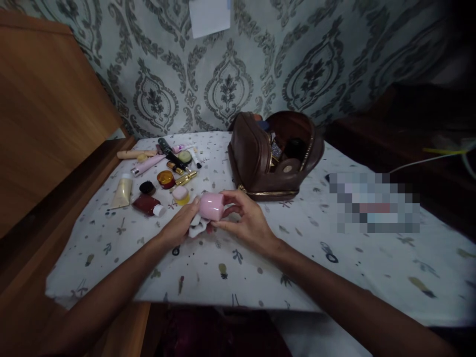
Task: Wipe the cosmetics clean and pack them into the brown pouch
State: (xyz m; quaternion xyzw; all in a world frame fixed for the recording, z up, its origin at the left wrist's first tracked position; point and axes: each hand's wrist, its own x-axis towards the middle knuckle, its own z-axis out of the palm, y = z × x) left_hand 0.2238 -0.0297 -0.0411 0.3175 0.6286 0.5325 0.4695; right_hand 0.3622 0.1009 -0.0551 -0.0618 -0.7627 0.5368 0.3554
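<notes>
Both hands meet over the desk (230, 277): the right hand (247, 220) pinches a pink jar (211, 206) steady while the left hand (184, 225) presses a white cloth (197, 229) against it, fingers closed.

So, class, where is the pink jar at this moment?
In the head view, the pink jar sits just left of centre, held between the left hand and right hand above the tablecloth, in front of the open brown bag.

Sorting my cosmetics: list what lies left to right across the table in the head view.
Cream tube → red bottle → left hand → pink jar → right hand → brown bag
</notes>
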